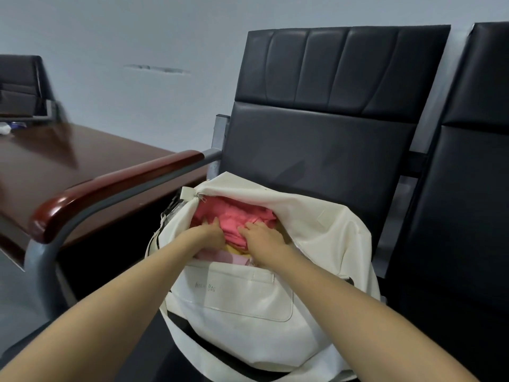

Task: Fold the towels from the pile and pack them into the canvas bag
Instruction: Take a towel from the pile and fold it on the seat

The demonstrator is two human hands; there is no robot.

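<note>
A pink towel (234,216) is pressed into the open canvas bag (242,296)
It is held down by the flat-fingered right hand (263,239); the left hand (213,230) grip cannot be told. Its folds could be rumpled if pushed unevenly.

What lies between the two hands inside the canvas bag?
A fold of the pink towel fills the gap between the left hand and the right hand, inside the canvas bag, as the head view shows.
</note>
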